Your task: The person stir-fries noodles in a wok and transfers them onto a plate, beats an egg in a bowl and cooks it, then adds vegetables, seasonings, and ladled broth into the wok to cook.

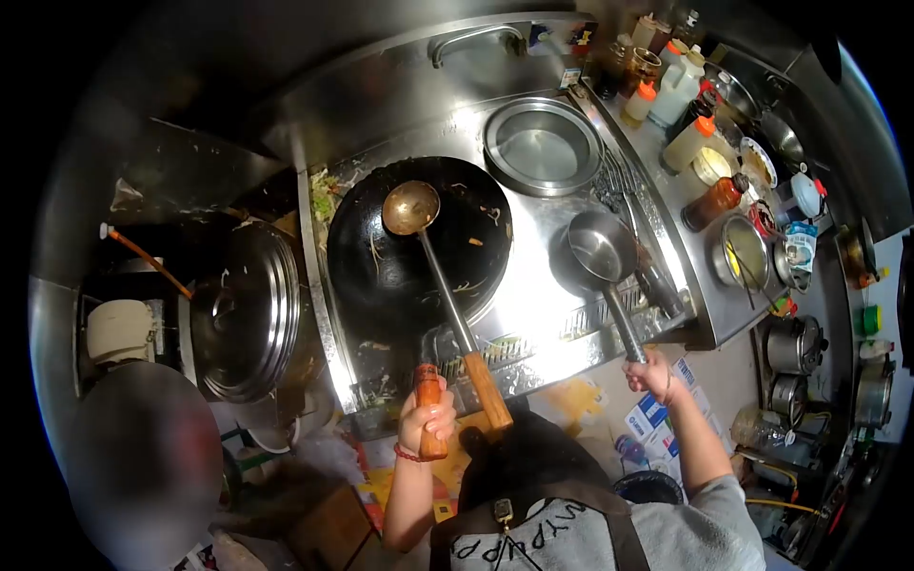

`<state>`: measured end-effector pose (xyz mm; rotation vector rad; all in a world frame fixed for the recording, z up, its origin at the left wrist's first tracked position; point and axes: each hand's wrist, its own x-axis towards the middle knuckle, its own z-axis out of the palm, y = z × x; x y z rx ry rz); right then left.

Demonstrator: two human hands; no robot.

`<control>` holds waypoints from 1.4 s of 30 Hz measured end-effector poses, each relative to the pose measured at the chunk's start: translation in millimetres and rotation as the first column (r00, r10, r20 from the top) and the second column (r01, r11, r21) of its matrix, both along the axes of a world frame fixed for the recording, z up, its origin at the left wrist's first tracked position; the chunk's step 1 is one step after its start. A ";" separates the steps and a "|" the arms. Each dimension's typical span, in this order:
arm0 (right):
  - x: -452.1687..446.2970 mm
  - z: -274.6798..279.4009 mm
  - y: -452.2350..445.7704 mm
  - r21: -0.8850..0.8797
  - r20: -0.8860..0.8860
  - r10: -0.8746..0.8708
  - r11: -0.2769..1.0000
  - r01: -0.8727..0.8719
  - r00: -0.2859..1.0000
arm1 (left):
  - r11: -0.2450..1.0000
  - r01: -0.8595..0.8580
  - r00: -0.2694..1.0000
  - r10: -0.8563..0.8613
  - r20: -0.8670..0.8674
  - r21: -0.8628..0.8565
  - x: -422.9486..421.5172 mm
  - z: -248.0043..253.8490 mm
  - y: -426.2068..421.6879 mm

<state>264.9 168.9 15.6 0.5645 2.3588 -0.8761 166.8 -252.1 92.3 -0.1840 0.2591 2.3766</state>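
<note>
— A home kitchen?
— No, more like a restaurant kitchen.
— Judging by what?
— By the broad black wok (381, 281) on a steel cooking range (528, 252), with a tap (476, 34) on the metal wall behind.
— And besides?
— Squeeze bottles (687, 147) and bowls (723, 259) crowded on the steel worktop (700, 278) alongside, a wide metal lid (246, 309) opposite, and lidded pots (795, 345) lower down.

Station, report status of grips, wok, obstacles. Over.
Left grip on wok handle; right grip on saucepan handle. Wok holds food scraps. Possible obstacle: ladle over its rim.
</note>
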 end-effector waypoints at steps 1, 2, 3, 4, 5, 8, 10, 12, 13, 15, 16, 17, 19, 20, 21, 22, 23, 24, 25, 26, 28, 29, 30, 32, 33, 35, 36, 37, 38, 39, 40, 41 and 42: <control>-8.4 3.1 -4.2 -0.007 -0.090 -0.002 1.000 0.001 0.996 | 0.996 0.009 1.000 -0.008 0.003 -0.085 -4.3 -2.7 -0.8; -22.5 6.1 -6.4 -0.005 -0.200 -0.012 1.000 0.011 0.980 | 0.986 0.014 1.000 -0.014 0.000 -0.169 -9.7 -4.3 -1.7; -40.3 7.7 -8.2 0.010 -0.312 -0.020 1.000 0.025 0.950 | 0.980 0.034 0.999 -0.034 0.005 -0.194 -15.6 -3.9 -4.8; -62.4 8.6 -6.4 0.032 -0.424 -0.028 0.998 0.046 0.905 | 0.980 0.031 0.999 -0.036 -0.019 -0.195 -21.8 -2.0 -4.0; -88.3 8.3 -3.8 0.067 -0.525 -0.032 0.995 0.078 0.850 | 0.964 0.053 0.999 -0.051 0.016 -0.259 -24.6 -0.4 -4.7; -190.9 -0.3 15.1 0.188 -0.756 -0.010 0.954 0.231 0.654 | 0.859 0.036 0.999 -0.037 0.008 -0.510 -21.4 -0.9 -0.2; -247.2 -11.3 15.8 0.265 -0.796 0.005 0.902 0.341 0.605 | 0.804 -0.060 0.995 0.001 -0.100 -0.591 -6.7 20.9 7.5; -275.6 5.1 -1.4 0.217 -0.680 -0.141 0.899 0.381 0.719 | 0.789 -0.012 1.000 0.022 0.010 -0.615 14.0 32.1 1.9; -287.3 1.3 -5.8 0.233 -0.648 -0.143 0.898 0.373 0.748 | 0.779 0.043 0.992 0.043 0.122 -0.626 18.8 33.3 -1.8; -295.4 -1.0 -18.1 0.253 -0.561 -0.099 0.925 0.284 0.822 | 0.721 0.008 0.988 0.100 0.115 -0.692 21.6 24.9 -8.7; -301.2 -18.9 -19.6 0.254 -0.559 -0.092 0.927 0.276 0.824 | 0.664 -0.022 0.982 0.153 0.107 -0.747 23.7 21.9 -10.4; -309.8 -53.8 -15.8 0.140 -0.646 -0.104 0.958 0.251 0.756 | 0.644 -0.044 0.978 0.183 0.097 -0.764 22.7 29.0 -8.1; -313.4 -49.5 -19.8 -0.159 -0.592 -0.278 0.961 0.228 0.757 | 0.621 -0.038 0.978 0.185 0.099 -0.783 20.5 40.6 -3.4; -314.6 -45.0 -18.0 -0.315 -0.423 -0.409 0.903 0.292 0.809 | 0.588 -0.028 0.979 0.178 0.096 -0.808 19.2 43.6 -4.0; -304.8 -18.9 -26.7 -0.675 -0.199 -0.650 0.633 0.378 0.733 | 0.590 -0.028 0.980 0.177 0.094 -0.807 18.7 44.2 -5.5; -296.1 3.5 -33.2 -0.882 0.105 -0.759 0.228 0.413 0.642 | 0.601 -0.031 0.981 0.170 0.090 -0.798 18.6 44.7 -5.8; -288.1 14.0 -31.6 -0.919 0.193 -0.751 0.088 0.385 0.632 | 0.619 -0.032 0.982 0.164 0.089 -0.785 19.6 45.4 -6.3; -280.4 21.2 -26.6 -0.916 0.182 -0.751 0.106 0.388 0.635 | 0.632 -0.032 0.981 0.166 0.095 -0.775 20.3 46.3 -6.3; -272.0 27.4 -21.7 -0.925 0.173 -0.734 0.109 0.365 0.657 | 0.636 -0.049 0.985 0.159 0.069 -0.770 20.8 48.0 -6.7; -262.0 32.6 -19.6 -0.933 0.168 -0.716 0.107 0.344 0.678 | 0.637 -0.063 0.988 0.150 0.043 -0.768 21.9 50.5 -8.4; -238.2 61.8 -21.7 -0.913 0.067 -0.743 0.224 0.342 0.665 | 0.653 -0.057 0.986 0.155 0.059 -0.755 19.3 42.4 -9.5; -225.0 82.1 -25.7 -0.905 0.038 -0.746 0.256 0.339 0.665 | 0.663 -0.058 0.990 0.133 0.042 -0.746 18.8 34.2 -10.2; -211.8 103.0 -32.8 -0.897 0.009 -0.743 0.289 0.333 0.670 | 0.672 -0.063 0.993 0.118 0.023 -0.737 20.0 33.7 -11.7; -184.9 132.6 -38.8 -0.904 -0.008 -0.719 0.302 0.301 0.695 | 0.662 -0.075 0.990 0.140 0.024 -0.745 21.5 39.3 -8.8; -168.9 152.6 -50.8 -0.895 -0.032 -0.738 0.322 0.310 0.674 | 0.653 -0.083 0.991 0.135 0.008 -0.753 21.1 42.3 -5.9; -139.9 175.9 -59.0 -0.903 -0.002 -0.687 0.313 0.293 0.727 | 0.650 -0.108 0.989 0.145 -0.016 -0.753 19.9 40.1 -1.5; -129.5 189.1 -71.5 -0.892 0.002 -0.691 0.325 0.313 0.723 | 0.638 -0.117 0.989 0.141 -0.034 -0.761 21.0 33.3 1.1; -119.5 191.1 -78.0 -0.896 0.007 -0.667 0.326 0.301 0.745 | 0.660 -0.104 0.989 0.149 -0.006 -0.744 23.7 13.1 2.7; -110.2 192.3 -83.9 -0.900 0.015 -0.645 0.324 0.291 0.764 | 0.681 -0.091 0.987 0.157 0.022 -0.727 26.3 -7.0 4.4; -102.7 195.0 -94.9 -0.889 0.046 -0.638 0.324 0.322 0.768 | 0.655 -0.076 0.994 0.105 -0.009 -0.751 24.6 -5.3 4.8; -97.4 197.0 -109.4 -0.893 0.075 -0.637 0.300 0.336 0.767 | 0.629 -0.064 0.998 0.052 -0.040 -0.775 21.4 -0.9 5.2; -93.8 189.5 -116.1 -0.892 0.089 -0.614 0.302 0.337 0.784 | 0.637 -0.019 1.000 0.024 -0.005 -0.770 21.4 6.7 3.3; -92.3 176.8 -121.5 -0.891 0.105 -0.589 0.302 0.340 0.801 | 0.642 -0.018 1.000 0.025 -0.003 -0.766 20.9 11.0 2.0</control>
